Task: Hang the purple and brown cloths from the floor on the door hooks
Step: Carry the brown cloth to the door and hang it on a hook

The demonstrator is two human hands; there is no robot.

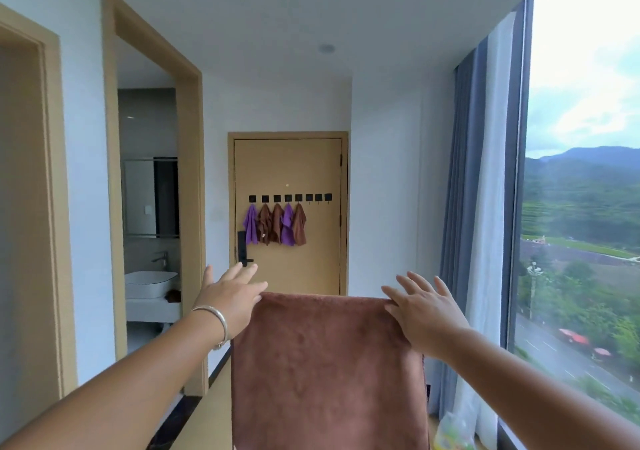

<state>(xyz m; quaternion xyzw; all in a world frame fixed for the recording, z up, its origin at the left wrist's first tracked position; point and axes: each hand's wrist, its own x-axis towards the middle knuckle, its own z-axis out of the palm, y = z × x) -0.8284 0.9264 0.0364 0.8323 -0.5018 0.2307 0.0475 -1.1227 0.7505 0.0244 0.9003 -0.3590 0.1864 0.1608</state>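
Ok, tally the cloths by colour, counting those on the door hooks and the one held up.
Purple cloths: 2, both on the door hooks
Brown cloths: 4, three on the hooks, one brown cloth held up by left hand and right hand
Total: 6

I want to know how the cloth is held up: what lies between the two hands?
In the head view, the brown cloth's top edge spans between the left hand and right hand, each pinching a corner, other fingers straight.
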